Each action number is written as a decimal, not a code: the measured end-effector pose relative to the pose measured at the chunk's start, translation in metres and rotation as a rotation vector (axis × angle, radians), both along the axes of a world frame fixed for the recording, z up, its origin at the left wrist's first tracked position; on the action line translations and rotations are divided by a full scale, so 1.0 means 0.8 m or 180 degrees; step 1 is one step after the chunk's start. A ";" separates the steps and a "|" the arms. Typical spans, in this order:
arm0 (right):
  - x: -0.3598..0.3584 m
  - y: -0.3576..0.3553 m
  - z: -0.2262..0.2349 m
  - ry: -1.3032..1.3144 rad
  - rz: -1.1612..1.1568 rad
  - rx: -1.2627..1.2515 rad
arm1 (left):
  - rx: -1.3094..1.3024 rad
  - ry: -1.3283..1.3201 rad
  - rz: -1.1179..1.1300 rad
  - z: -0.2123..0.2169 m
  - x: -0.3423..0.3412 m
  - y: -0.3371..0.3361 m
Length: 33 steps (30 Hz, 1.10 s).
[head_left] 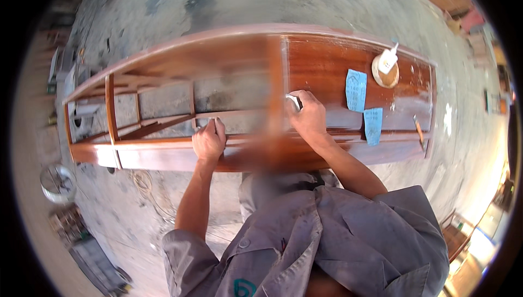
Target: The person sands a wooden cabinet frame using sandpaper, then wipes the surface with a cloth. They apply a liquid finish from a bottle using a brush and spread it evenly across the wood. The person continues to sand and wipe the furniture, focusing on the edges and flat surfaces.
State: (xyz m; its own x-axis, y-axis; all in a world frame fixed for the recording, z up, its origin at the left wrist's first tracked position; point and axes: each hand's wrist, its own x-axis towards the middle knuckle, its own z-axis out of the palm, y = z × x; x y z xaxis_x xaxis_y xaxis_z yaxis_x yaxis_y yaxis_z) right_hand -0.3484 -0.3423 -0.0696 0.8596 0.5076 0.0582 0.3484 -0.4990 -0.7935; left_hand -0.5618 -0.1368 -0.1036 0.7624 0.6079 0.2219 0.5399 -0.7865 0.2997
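Note:
A long reddish-brown wooden furniture frame (163, 143) lies across in front of me, open at the left and panelled at the right. My left hand (208, 140) is closed at its near rail; a bit of something pale shows by the fingers, too small to name. My right hand (309, 114) pinches a small folded pale piece (294, 101) against the panel's left edge, beside the middle upright. Two blue printed strips, which look like sandpaper, lie on the brown panel (321, 68): one strip (356, 91) farther off, another strip (373, 126) nearer me. A blur hides the frame's middle.
A white squeeze bottle (388, 60) rests on a round tan lid or dish (385, 78) on the panel's far right. A thin brush-like tool (419, 132) lies near its right end. A white bucket (58, 183) and coiled cord (143, 183) are on the concrete floor (163, 2).

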 end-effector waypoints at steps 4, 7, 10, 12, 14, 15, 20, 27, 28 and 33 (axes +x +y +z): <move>-0.022 -0.004 -0.003 -0.0195 -0.0140 -0.0151 | -0.0113 0.0005 -0.0146 -0.004 0.001 0.000; -0.068 -0.016 0.001 -0.0118 -0.0192 -0.0186 | -0.0220 -0.0021 -0.0235 0.003 0.001 -0.002; -0.037 0.011 -0.009 -0.0463 -0.0335 -0.0122 | -0.0044 0.0008 -0.0279 0.002 0.000 -0.004; 0.032 0.058 -0.002 -0.0694 -0.0246 -0.0084 | -0.0060 0.0004 -0.0342 0.003 0.000 -0.004; 0.106 0.107 0.001 -0.0793 -0.0349 -0.0124 | -0.0125 -0.0078 -0.0456 0.001 0.002 -0.005; 0.125 0.127 0.004 -0.0828 -0.0401 -0.0113 | -0.0116 -0.0067 -0.0516 0.003 0.000 -0.001; 0.045 0.079 0.012 -0.0467 -0.0386 -0.0195 | -0.0170 -0.0139 -0.0508 0.005 -0.003 0.008; -0.037 0.027 0.007 -0.0502 -0.0679 -0.0432 | -0.0148 -0.0146 -0.0596 0.005 -0.003 0.006; -0.038 0.027 0.007 -0.0509 -0.0704 -0.0472 | -0.0134 -0.0172 -0.0609 0.006 -0.003 0.006; -0.049 0.018 0.005 -0.0561 -0.0795 -0.0568 | -0.0223 -0.0109 -0.0597 0.007 -0.002 0.002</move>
